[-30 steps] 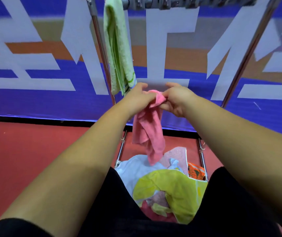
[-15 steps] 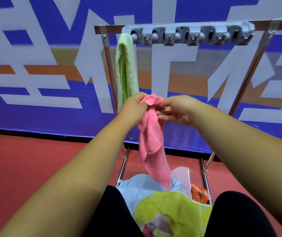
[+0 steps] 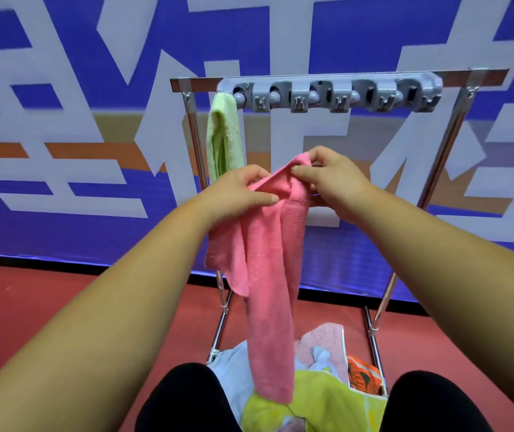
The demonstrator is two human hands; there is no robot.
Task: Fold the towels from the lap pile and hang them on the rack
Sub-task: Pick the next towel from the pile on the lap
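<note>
Pink towel (image 3: 268, 275), lt-green towel (image 3: 223, 132), chrome rack (image 3: 449, 135), red floor (image 3: 31, 307), blue/white banner (image 3: 62, 229).

The pink towel (image 3: 268, 275) hangs across the lap pile (image 3: 321, 400) and covers its middle, and the bottom edge of the view cuts off the near end of the heap. Most fingers (image 3: 319, 152) of the left hand (image 3: 233, 194) and the right hand (image 3: 333, 182) are tucked out of sight behind the cloth's top fold. The left hand hides the lower end of the green towel (image 3: 223, 135) and part of the left post of the rack (image 3: 330, 95). An orange thing (image 3: 363, 377) peeks past the pile; what it is, I cannot tell.
</note>
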